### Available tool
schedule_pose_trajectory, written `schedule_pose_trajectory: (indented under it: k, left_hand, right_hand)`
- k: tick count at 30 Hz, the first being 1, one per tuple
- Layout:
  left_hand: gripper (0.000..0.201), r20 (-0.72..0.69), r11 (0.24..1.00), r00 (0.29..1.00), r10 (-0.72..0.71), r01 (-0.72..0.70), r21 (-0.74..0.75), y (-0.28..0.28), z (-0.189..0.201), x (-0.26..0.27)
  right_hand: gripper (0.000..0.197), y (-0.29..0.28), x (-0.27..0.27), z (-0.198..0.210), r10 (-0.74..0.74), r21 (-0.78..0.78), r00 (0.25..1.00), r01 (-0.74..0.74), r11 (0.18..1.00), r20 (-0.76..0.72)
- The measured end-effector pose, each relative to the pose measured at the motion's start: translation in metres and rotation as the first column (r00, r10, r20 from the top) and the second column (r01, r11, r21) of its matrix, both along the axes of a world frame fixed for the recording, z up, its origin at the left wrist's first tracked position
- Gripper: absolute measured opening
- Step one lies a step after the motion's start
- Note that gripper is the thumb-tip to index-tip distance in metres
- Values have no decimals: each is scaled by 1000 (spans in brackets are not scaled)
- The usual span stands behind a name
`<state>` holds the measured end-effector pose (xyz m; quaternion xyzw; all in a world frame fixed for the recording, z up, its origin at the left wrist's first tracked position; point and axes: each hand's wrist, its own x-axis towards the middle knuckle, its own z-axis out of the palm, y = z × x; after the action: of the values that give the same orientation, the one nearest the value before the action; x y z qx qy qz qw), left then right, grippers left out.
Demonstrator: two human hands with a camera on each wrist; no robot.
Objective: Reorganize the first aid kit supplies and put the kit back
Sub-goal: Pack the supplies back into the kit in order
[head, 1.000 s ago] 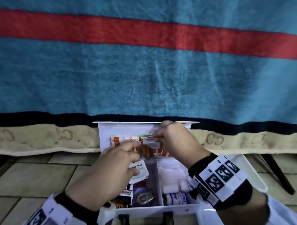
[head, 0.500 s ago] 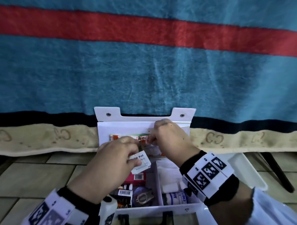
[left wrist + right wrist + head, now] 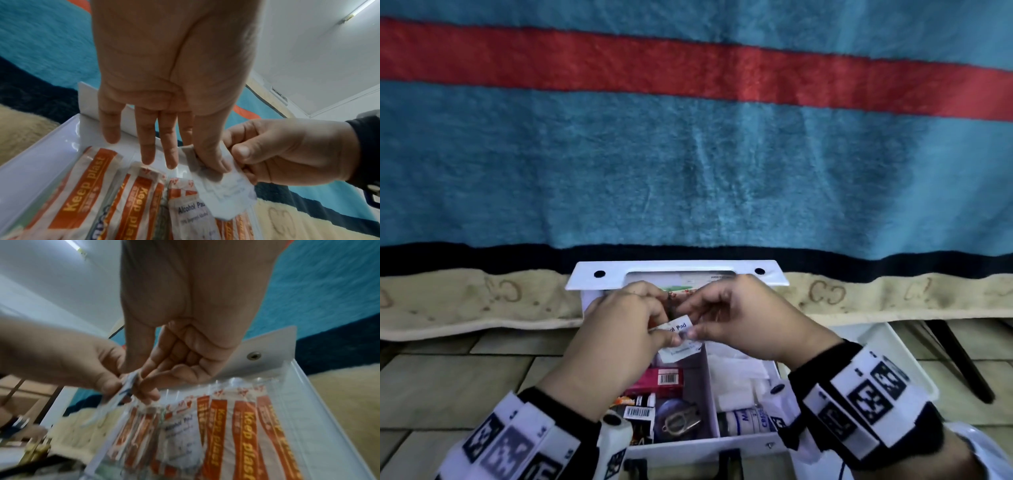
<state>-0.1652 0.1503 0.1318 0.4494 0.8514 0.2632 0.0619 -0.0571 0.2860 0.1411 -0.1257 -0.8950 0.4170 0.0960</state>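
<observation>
The white first aid kit (image 3: 709, 442) stands open on the floor, its lid (image 3: 674, 270) upright at the back. A clear pouch in the lid holds orange plasters (image 3: 88, 186) (image 3: 246, 434) and one alcohol pad (image 3: 191, 216). Above the kit, both hands pinch a second small white alcohol pad sachet (image 3: 678, 334) (image 3: 226, 186) (image 3: 127, 386). My left hand (image 3: 671, 337) (image 3: 207, 167) grips its left edge between thumb and forefinger. On the right edge, my right hand (image 3: 693, 330) (image 3: 135, 389) pinches it with curled fingers. Most of the sachet is hidden behind the fingers.
The kit's left compartment holds a red barcoded box (image 3: 661, 380) and a metal tool (image 3: 681, 421). Its right compartment holds gauze (image 3: 736, 370) and a bandage roll (image 3: 739, 418). A white tray (image 3: 893, 359) lies to the right. A blue blanket (image 3: 688, 154) hangs behind.
My right hand has left the lid pouch and come down to the sachet that my left hand held. Both hands pinch it now, slightly higher over the kit.
</observation>
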Motion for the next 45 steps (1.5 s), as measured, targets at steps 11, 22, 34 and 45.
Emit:
schedule_pose_trajectory:
  k: [11, 22, 34, 45]
  left_hand:
    - [60, -205, 981, 967, -149, 119, -151, 2, -8, 1]
    - [59, -215, 961, 948, -234, 191, -201, 2, -16, -4]
    - [60, -208, 969, 956, -205, 168, -181, 1, -20, -3]
    - [59, -207, 971, 961, -185, 145, -193, 3, -19, -1]
  right_hand:
    - [23, 34, 28, 7, -154, 66, 988, 153, 986, 6]
    - [21, 30, -6, 4, -300, -139, 927, 274, 952, -223]
    - [19, 32, -7, 10, -253, 601, 967, 180, 779, 39]
    - [18, 36, -6, 15, -345, 149, 928, 365, 919, -143]
